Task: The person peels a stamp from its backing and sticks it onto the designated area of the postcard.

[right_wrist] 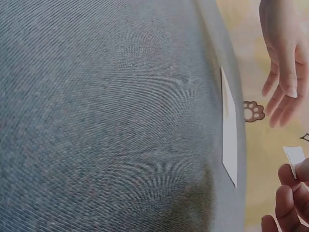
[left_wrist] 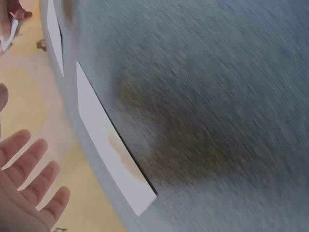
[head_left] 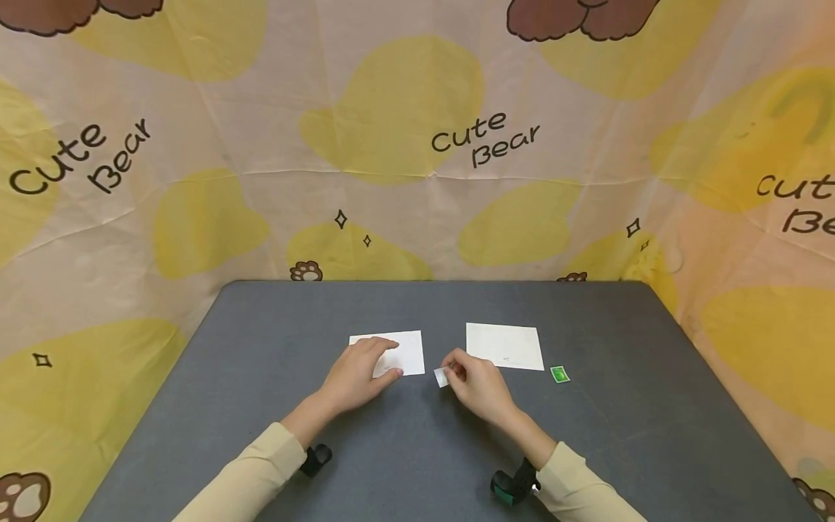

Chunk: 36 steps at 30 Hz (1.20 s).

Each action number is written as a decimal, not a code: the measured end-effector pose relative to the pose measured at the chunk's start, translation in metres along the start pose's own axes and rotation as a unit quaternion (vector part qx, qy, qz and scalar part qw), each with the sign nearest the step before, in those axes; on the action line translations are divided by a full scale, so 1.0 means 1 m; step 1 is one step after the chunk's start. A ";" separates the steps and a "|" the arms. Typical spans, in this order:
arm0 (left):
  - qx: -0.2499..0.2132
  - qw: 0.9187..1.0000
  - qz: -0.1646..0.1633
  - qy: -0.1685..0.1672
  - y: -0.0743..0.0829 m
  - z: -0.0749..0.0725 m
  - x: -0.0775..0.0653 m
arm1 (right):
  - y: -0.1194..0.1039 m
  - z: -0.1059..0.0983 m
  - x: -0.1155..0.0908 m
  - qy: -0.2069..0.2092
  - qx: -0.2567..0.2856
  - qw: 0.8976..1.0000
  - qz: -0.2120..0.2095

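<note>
My left hand (head_left: 355, 373) hovers over the left white rectangular paper (head_left: 411, 353), hiding part of it. Its fingers are apart and loosely bent, holding nothing, and the left wrist view shows them raised off the table. Between the two large papers, my right hand (head_left: 483, 388) pinches a small white paper piece (head_left: 441, 378) by thumb and fingertips. That piece also shows in the right wrist view, its pale face outward (right_wrist: 294, 157). Beyond the right hand lies a second white rectangular paper (head_left: 505, 344), with a tiny mark near its lower edge.
A small green stamp-like square (head_left: 559, 374) with a pale border lies right of the second paper. All of this is on a dark grey table (head_left: 404, 464). A patterned cloth (head_left: 391, 109) hangs behind the table's far edge.
</note>
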<state>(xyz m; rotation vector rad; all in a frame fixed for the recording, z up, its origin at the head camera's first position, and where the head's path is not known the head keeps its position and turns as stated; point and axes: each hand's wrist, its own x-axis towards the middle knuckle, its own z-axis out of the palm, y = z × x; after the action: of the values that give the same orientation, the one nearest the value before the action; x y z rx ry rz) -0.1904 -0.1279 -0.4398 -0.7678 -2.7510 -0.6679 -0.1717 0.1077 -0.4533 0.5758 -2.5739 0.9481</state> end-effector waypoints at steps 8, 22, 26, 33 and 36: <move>-0.068 0.995 -0.016 0.070 0.018 0.003 0.004 | -0.002 -0.004 0.003 0.012 0.020 1.000 0.016; -0.272 0.955 -0.086 0.078 0.046 0.006 0.005 | -0.012 -0.014 0.007 0.029 0.055 0.998 0.028; -0.278 0.954 -0.090 0.061 0.052 0.009 0.003 | -0.014 -0.017 0.007 0.035 0.060 0.997 0.026; -0.282 0.955 -0.084 0.039 0.062 0.014 0.001 | -0.015 -0.020 0.007 0.028 0.071 0.997 0.026; -0.290 0.953 -0.087 0.030 0.065 0.015 0.001 | -0.016 -0.020 0.006 0.026 0.075 0.997 0.026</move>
<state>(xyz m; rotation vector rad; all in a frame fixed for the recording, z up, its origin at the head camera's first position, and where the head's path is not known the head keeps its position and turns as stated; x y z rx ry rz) -0.1582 -0.0709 -0.4284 -0.5867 -2.5933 -1.5492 -0.1658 0.1084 -0.4270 0.5189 -2.4976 1.1648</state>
